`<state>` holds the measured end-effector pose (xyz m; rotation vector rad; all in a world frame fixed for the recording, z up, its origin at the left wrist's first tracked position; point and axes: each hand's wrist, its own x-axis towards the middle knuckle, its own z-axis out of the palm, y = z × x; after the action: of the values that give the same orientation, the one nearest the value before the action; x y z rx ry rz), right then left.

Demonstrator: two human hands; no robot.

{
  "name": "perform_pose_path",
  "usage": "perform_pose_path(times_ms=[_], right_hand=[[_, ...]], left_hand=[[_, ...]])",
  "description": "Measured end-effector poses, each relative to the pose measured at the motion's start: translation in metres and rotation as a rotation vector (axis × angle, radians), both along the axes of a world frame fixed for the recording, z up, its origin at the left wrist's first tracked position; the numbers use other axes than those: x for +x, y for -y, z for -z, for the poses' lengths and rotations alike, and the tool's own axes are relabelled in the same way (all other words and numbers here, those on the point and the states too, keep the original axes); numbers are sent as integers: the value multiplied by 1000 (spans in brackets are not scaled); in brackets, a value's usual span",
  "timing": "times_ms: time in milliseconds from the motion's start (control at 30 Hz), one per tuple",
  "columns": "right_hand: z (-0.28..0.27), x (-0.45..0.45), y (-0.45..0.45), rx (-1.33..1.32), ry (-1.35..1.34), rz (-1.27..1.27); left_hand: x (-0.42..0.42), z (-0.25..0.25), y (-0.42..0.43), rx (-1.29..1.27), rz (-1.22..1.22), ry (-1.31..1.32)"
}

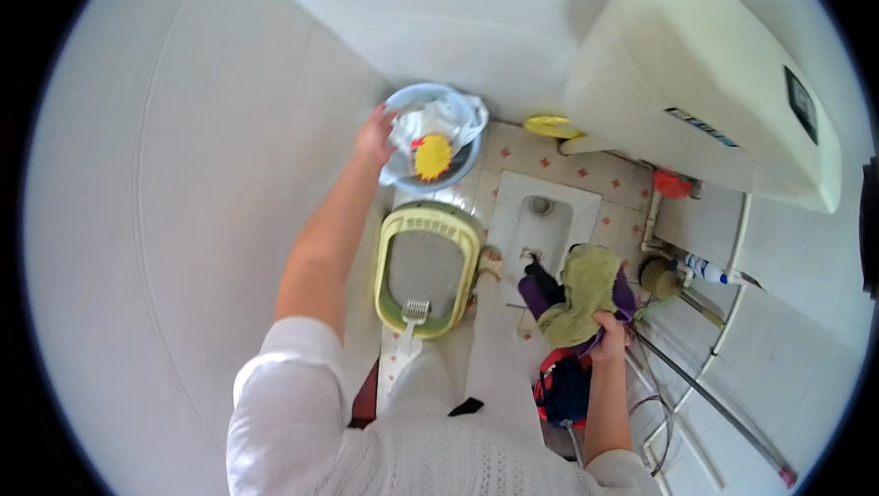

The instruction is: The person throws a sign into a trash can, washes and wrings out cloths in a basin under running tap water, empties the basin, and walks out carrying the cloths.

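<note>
My left hand (374,136) is at the left rim of a light blue basin (472,159), its fingers closed over the edge. Inside the basin lies a crumpled white plastic bag (430,121), along with a bright yellow piece with a jagged red edge (432,157). On the right, my right hand (610,339) grips a bunch of cloths: a fuzzy green cloth (583,295) on top, with purple cloth (624,296) and black cloth showing around it. The bunch hangs above the floor, near the squat toilet.
Between my legs and the basin stands a yellow-green litter tray (381,267) with a white slotted scoop (415,313). A white squat toilet (508,199) is set in the tiled floor. A large water heater (687,75) juts from the right wall, above pipes and a long pole (710,400).
</note>
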<state>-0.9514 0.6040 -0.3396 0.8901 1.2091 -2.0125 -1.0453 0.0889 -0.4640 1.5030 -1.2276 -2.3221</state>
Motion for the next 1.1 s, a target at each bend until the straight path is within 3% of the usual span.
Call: perform_pose_path(times_ms=[33, 100, 167, 300, 400, 500, 733, 1000, 1067, 1100], right_hand=[[0, 1, -3, -1, 22, -6], [1, 7, -9, -41, 0, -16], [1, 9, -5, -96, -80, 33], [2, 19, -8, -78, 10, 48], [6, 25, -14, -89, -5, 41], [-1, 30, -16, -72, -16, 14], [-47, 74, -37, -138, -109, 129], [-159, 253, -116, -197, -429, 574], [-199, 315, -141, -130, -426, 802], [-221, 341, -147, -49, -471, 914]], left_hand=[[1, 2, 5, -70, 79, 32], [-2, 1, 8, -88, -71, -28], [-6, 3, 11, -155, -64, 22], [-7, -12, -2, -334, 18, 194], [-10, -28, -13, -240, -43, 91], [-12, -48, -24, 18, -225, -26], [11, -139, -79, 399, -270, -533], [130, -277, -208, 749, 216, -931], [158, -273, -240, 1228, 489, -1095], [177, -289, -263, 1229, 563, -1008]])
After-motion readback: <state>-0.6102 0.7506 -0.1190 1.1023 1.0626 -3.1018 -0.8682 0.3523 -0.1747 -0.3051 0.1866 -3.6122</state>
